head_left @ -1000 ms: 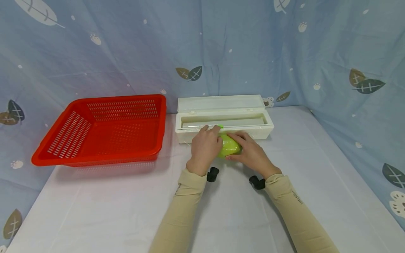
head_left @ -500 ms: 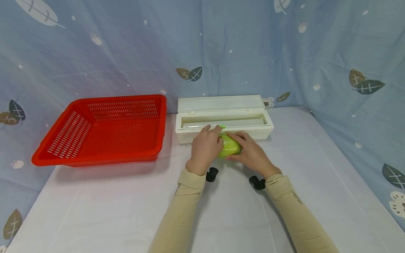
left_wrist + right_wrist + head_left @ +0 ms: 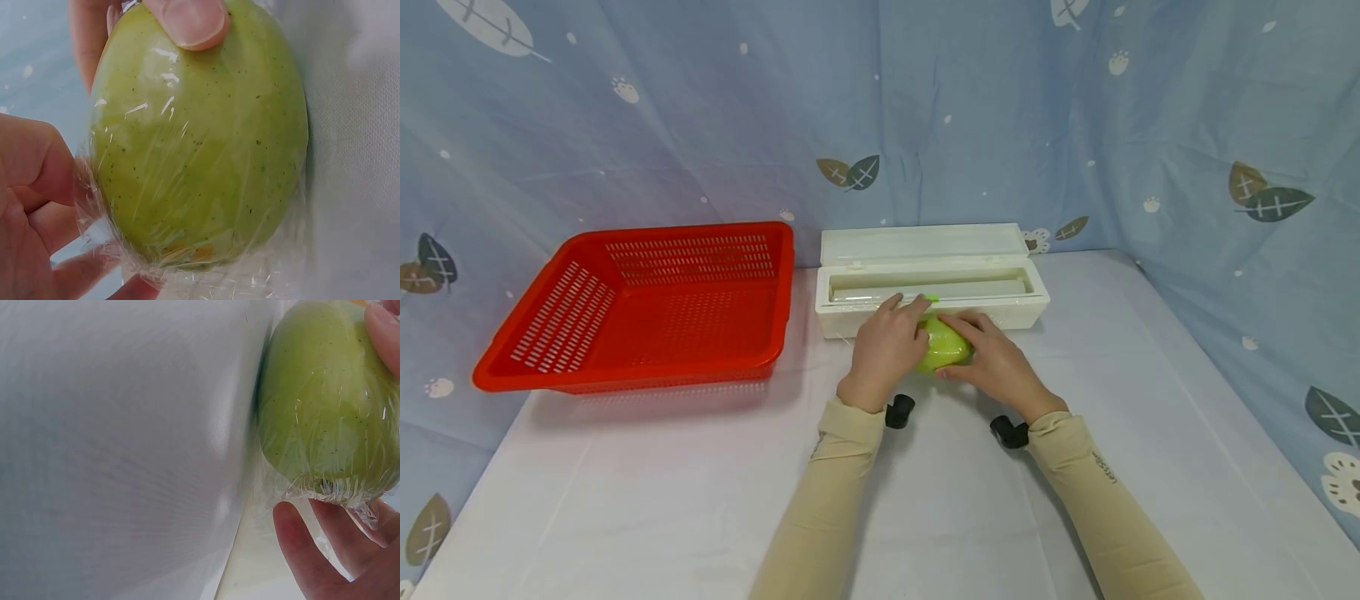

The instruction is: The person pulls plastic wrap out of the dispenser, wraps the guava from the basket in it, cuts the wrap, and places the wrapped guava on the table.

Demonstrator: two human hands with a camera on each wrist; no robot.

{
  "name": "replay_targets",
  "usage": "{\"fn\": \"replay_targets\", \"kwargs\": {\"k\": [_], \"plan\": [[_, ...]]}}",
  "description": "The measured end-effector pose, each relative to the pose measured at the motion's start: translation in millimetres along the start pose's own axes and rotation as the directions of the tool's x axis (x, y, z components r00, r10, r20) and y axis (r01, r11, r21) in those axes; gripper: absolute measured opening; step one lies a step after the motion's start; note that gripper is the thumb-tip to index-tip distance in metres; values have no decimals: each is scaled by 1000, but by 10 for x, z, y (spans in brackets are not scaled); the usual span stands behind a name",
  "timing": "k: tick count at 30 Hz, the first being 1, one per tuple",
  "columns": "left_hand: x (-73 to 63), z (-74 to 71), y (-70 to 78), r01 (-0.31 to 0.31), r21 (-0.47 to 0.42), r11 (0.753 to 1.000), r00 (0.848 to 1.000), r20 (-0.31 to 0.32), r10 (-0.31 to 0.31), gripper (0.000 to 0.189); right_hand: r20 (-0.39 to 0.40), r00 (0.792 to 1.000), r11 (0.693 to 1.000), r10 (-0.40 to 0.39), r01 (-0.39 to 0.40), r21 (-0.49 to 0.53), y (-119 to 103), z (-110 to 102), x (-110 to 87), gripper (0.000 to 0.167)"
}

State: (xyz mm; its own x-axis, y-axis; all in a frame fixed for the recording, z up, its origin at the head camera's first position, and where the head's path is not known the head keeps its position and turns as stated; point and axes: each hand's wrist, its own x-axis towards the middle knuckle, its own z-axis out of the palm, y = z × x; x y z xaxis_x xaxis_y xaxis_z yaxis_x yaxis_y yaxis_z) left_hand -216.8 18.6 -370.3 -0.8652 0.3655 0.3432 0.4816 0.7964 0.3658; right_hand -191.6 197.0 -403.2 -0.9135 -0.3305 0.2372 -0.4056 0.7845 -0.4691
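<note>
A green, speckled mango-like fruit (image 3: 943, 345), wrapped in clear plastic film, is at the front of the white cling film box (image 3: 1015, 313). My right hand (image 3: 1000, 368) grips the fruit from the right, fingers at its far side and thumb at the near side; its thumb (image 3: 195, 24) lies on the fruit in the left wrist view. My left hand (image 3: 883, 354) is on the fruit's left, one finger reaching to a small bright green slider (image 3: 931, 297) on the box's front rim. Loose film (image 3: 250, 278) gathers at the fruit's end in the left wrist view.
The box's lid (image 3: 921, 244) is raised at the back, and a pale roll (image 3: 932, 291) lies inside. A red perforated basket (image 3: 767, 367) stands to the left on the white table (image 3: 700, 500). A patterned blue cloth (image 3: 962, 108) hangs behind.
The green slider has shifted slightly right along the box's rim, with the left fingertip beside it. My right hand and the fruit have hardly moved.
</note>
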Motion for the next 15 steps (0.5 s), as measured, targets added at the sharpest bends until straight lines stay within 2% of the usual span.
{"fn": "replay_targets", "kwargs": {"k": [15], "plan": [[14,20,19,-40,28,999,997,63,38,43,-3,1000,1000,4,-4,8,-18,-8,2,83]]}}
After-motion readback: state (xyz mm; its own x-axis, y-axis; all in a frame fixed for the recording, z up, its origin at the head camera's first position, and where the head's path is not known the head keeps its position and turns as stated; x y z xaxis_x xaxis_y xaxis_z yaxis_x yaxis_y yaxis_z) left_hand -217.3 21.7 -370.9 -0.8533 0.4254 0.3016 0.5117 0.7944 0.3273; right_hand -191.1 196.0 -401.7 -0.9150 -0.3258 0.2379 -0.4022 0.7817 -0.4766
